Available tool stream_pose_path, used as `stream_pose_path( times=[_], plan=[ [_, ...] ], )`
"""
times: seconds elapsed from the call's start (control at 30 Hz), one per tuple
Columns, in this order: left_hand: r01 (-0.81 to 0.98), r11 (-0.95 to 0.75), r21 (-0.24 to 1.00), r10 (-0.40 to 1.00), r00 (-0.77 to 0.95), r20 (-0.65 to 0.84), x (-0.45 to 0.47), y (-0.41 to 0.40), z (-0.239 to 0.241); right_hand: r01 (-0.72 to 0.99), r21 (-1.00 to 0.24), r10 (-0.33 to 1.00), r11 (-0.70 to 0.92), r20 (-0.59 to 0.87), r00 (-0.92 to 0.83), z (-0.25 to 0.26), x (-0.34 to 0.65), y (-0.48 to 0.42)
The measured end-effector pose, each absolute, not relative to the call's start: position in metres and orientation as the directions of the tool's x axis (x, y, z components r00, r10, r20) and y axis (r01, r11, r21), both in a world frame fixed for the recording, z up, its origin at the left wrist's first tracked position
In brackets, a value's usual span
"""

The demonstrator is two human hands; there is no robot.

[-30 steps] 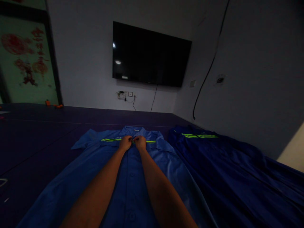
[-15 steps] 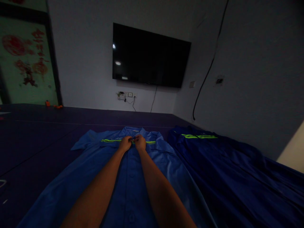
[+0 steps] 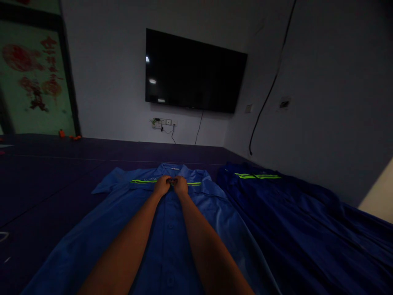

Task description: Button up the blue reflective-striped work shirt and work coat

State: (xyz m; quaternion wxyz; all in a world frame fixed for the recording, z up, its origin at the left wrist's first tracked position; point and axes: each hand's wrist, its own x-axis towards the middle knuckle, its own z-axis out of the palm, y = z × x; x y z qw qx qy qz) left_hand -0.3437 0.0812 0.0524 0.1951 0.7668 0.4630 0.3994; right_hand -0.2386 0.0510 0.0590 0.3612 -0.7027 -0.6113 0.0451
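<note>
A blue short-sleeved work shirt [image 3: 123,229] with a yellow-green chest stripe lies spread out, front side up, its collar pointing away from me. Both my arms reach across it to the placket just below the collar. My left hand [image 3: 162,186] pinches the shirt's front edge at stripe height. Close beside it, my right hand [image 3: 181,185] is closed on the same spot of the placket. The fingertips nearly meet, and the bit of cloth or button between them is too dark and small to make out. Lower on the placket, buttons [image 3: 170,226] show.
A darker blue garment [image 3: 291,213] with a similar stripe lies to the right, beside the wall. Both lie on a dark purple surface [image 3: 61,164]. Small orange objects [image 3: 75,138] are at the far left. A television [image 3: 195,71] hangs on the wall; a black cable [image 3: 264,106] dangles at right.
My right hand has shifted very slightly at the placket, its fingers now closer to the left hand's. The shirt and the other garment lie as before.
</note>
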Motion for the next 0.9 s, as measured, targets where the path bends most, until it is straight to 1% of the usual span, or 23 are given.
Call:
stream_pose_path(
  times=[0.23,0.5,0.7,0.9],
  plan=[
    [0.55,-0.462,0.695,0.884,0.22,0.413,-0.3434,0.0827,0.0513,0.824,-0.567,0.879,-0.018,0.383,0.283,0.0593,-0.2399,0.0512],
    [0.493,-0.476,0.728,0.877,0.2,0.438,-0.3445,0.0815,0.0516,0.834,-0.55,0.87,-0.048,0.387,0.305,0.0603,-0.2404,0.0514],
    [0.474,-0.493,0.729,0.868,0.214,0.448,-0.344,0.078,0.054,0.835,-0.545,0.87,-0.075,0.374,0.322,0.0633,-0.2424,0.0496],
    [0.463,-0.514,0.722,0.855,0.209,0.474,-0.3427,0.0781,0.0538,0.833,-0.549,0.869,-0.069,0.377,0.32,0.0641,-0.2418,0.0492]
  ],
)
